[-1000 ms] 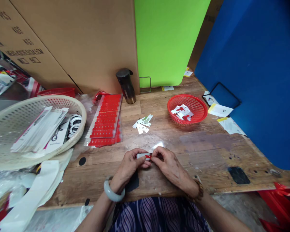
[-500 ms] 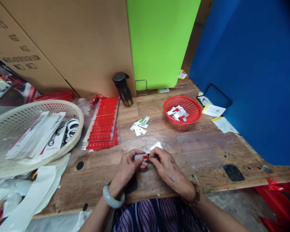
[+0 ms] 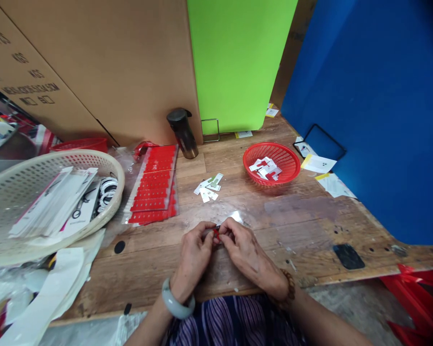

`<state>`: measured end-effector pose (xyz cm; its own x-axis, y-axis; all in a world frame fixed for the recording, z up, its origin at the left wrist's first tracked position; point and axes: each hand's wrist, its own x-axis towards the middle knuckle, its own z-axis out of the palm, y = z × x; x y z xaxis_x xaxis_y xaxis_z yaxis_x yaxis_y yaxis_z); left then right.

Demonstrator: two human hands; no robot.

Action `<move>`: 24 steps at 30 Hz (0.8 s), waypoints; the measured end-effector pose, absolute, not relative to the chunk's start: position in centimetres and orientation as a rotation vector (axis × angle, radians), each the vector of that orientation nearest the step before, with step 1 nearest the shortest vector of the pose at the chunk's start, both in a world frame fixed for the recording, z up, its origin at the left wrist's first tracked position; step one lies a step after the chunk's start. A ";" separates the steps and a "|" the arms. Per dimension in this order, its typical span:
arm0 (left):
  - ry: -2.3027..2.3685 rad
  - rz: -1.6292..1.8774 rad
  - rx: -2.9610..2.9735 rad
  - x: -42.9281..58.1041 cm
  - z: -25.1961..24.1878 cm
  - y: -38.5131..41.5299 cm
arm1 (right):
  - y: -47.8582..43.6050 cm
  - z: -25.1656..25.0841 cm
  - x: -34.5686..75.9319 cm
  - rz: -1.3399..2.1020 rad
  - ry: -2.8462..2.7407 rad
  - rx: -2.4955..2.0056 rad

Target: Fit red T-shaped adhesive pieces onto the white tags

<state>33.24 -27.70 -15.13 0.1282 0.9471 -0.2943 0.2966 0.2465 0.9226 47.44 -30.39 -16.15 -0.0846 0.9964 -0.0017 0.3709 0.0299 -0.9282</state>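
Observation:
Close to the table's front edge, my left hand (image 3: 197, 252) and my right hand (image 3: 248, 250) meet fingertip to fingertip. Between them they pinch a small red piece (image 3: 216, 233) with a dark part at its upper edge; fingers cover most of it, and its exact kind does not show. Beyond my hands lies a loose pile of small white cards (image 3: 207, 194), one with green on it. To the right of that pile, a red plastic basket (image 3: 292, 168) holds several white cards with red pieces on them.
At left stands a cream plastic basket (image 3: 116, 192) of packaging cards and black-and-white rings. Red strips in clear plastic (image 3: 153, 185) lie beside it. A dark bottle (image 3: 183, 134) stands before a cardboard box (image 3: 130, 62). Green (image 3: 241, 62) and blue panels (image 3: 375, 120) rise behind.
My left hand has turned more upright and its wrist has shifted right. The pale strip seen earlier between my fingers is now mostly hidden, and the red piece is tilted.

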 end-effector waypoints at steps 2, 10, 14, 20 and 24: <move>1.325 0.652 1.071 32.9 -15.3 -27.2 | -30.1 -16.0 47.6 1.133 -1.511 -1.466; 1.212 0.582 0.812 31.6 -16.1 -27.0 | -29.2 -16.3 48.1 1.228 -1.441 -1.534; 1.185 0.587 0.777 31.3 -16.7 -27.1 | -29.0 -16.3 48.0 1.246 -1.450 -1.556; 1.176 0.570 0.778 31.1 -17.0 -27.1 | -29.1 -16.8 47.9 1.164 -1.519 -1.597; 1.180 0.558 0.797 31.1 -16.7 -27.2 | -29.3 -17.3 47.8 1.073 -1.567 -1.602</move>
